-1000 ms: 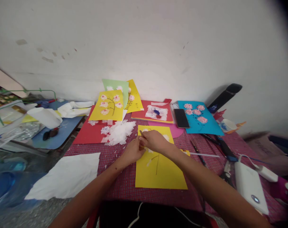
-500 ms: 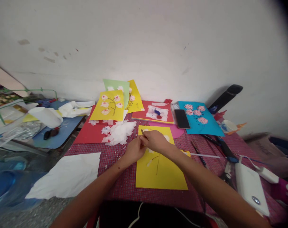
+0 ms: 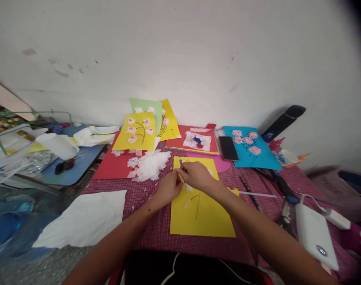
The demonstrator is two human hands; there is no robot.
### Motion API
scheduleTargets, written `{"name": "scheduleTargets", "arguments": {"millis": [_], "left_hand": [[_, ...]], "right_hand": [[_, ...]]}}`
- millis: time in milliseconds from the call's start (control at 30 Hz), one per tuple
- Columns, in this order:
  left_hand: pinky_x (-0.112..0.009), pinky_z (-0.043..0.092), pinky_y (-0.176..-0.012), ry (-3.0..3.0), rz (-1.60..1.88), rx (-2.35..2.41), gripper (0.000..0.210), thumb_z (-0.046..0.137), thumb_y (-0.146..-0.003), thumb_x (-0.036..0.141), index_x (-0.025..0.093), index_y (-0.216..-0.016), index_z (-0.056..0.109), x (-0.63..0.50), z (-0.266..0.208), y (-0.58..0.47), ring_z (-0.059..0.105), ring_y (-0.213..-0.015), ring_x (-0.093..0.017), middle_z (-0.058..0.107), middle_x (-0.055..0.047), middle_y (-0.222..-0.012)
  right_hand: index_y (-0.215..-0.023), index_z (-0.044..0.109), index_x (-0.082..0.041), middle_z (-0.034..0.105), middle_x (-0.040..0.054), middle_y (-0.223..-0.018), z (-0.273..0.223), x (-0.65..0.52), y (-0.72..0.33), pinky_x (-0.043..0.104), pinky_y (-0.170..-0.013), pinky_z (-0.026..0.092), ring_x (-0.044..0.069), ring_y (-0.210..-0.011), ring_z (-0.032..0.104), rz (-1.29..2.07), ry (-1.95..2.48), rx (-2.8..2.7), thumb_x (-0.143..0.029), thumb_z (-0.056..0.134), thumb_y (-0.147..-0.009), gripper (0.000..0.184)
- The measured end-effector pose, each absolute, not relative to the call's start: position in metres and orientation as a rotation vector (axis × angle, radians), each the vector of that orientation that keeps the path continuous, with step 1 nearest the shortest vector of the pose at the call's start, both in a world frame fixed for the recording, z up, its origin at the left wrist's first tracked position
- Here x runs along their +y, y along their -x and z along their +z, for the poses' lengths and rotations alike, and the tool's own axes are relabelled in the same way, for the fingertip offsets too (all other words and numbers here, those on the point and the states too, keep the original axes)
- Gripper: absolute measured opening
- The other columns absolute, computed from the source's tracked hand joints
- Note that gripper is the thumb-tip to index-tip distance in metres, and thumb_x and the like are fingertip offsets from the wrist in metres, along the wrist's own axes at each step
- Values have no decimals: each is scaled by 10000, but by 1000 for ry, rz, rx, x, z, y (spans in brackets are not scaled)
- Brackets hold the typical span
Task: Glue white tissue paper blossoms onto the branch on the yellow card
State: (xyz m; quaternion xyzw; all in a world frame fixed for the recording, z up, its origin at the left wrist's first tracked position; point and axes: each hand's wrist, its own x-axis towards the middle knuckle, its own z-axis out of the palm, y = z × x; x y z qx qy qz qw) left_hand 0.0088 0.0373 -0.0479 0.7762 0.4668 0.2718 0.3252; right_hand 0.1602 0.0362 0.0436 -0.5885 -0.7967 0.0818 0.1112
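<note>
A sheet of yellow paper (image 3: 204, 223) lies before me, with a drawn stem and branches and pale white patches on it. Over its upper left part my two hands meet, fingertips together. My right hand (image 3: 197, 175) is closed; a short dark tip, perhaps of a thin stick, pokes up by its fingers. My left hand (image 3: 169, 186) is closed in a pinch at the sheet's left edge, and what it holds is hidden. Left of the hands sits a heap of torn white tissue (image 3: 153, 164).
Flower pictures on yellow card (image 3: 132, 138) and blue card (image 3: 248, 158) stand or lie toward the wall. A phone (image 3: 228, 148) lies beside a red folder (image 3: 174, 142). White paper (image 3: 82, 219) covers the left front edge. A power bank (image 3: 315, 233) and scissors (image 3: 285, 219) are at right.
Both hands stay almost in place over the yellow paper. The right hand and the dark tip have shifted very slightly to the right.
</note>
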Motion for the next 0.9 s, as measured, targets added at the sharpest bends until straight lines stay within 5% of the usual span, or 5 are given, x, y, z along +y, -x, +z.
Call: {"name": "scheduleTargets", "arguments": {"millis": [300, 467, 667, 900], "left_hand": [[-360, 464, -888, -2404, 666, 1181, 258, 473, -899, 111, 175, -1130, 570, 4, -17, 12, 599, -1003, -224, 646, -89, -1081], [-347, 458, -810, -2631, 358, 1376, 233, 417, -973, 174, 183, -941, 648, -5, -5, 55, 593, -900, -229, 639, -80, -915], [-360, 422, -733, -2761, 240, 1662, 316, 463, -917, 113, 225, -1148, 648, 30, 1, 81, 556, -865, -252, 599, -84, -943], [-363, 415, -744, -2763, 318, 1544, 218, 477, -906, 132, 173, -820, 674, 45, 8, 73, 552, -860, -250, 592, -98, -883]], "right_hand": [[-812, 672, -199, 699, 19, -724, 55, 3, -188, 254, -579, 425, 147, -613, 622, 462, 1441, -1784, -368, 534, -951, 258], [-899, 696, -217, 723, 21, -813, 37, -32, -195, 252, -598, 478, 152, -664, 655, 659, 1388, -1713, -333, 571, -935, 174], [-909, 695, -223, 715, 13, -773, 21, -64, -184, 257, -609, 498, 157, -665, 661, 750, 1368, -1686, -326, 567, -941, 167], [-906, 703, -226, 716, 20, -780, 17, -76, -187, 256, -607, 515, 165, -682, 679, 808, 1390, -1610, -352, 572, -941, 185]]}}
